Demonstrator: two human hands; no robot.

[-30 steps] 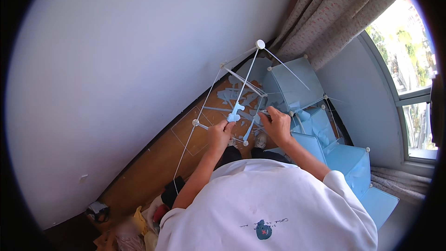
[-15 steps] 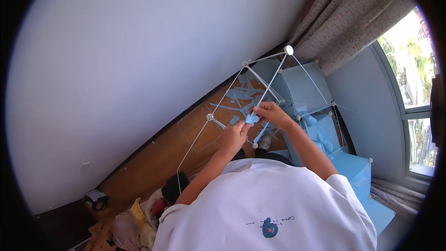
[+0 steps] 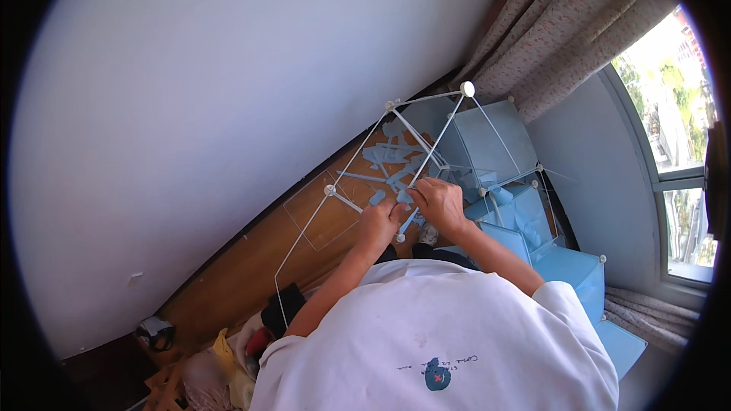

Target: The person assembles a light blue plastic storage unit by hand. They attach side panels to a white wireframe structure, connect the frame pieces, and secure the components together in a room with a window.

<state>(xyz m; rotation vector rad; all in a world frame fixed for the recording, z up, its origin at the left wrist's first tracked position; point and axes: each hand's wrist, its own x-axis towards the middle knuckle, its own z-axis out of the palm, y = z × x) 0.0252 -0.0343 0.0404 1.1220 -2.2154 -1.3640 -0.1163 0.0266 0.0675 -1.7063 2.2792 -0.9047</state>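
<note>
My left hand (image 3: 381,224) and my right hand (image 3: 439,203) meet in front of me, fingers closed. Between their fingertips shows a small piece of light-blue film (image 3: 403,197), partly covered by the fingers. Both hands are at a rod of an upright frame of thin white rods (image 3: 439,138), joined by round white connectors (image 3: 467,90). Below the hands, a blue strip (image 3: 409,221) runs toward a lower connector (image 3: 400,237). Torn light-blue scraps (image 3: 388,154) lie on the wooden floor (image 3: 263,259) beyond.
Light-blue panelled boxes (image 3: 495,137) with white corner connectors stand on the right, with another blue box (image 3: 571,278) nearer me. A white wall (image 3: 228,106) borders the left. Curtains (image 3: 563,30) hang by the window (image 3: 670,99). Clothes (image 3: 244,361) lie at lower left.
My right hand has turned so its back shows more, and the film between my fingers is more covered. The frame and surroundings have shifted slightly left in view.
</note>
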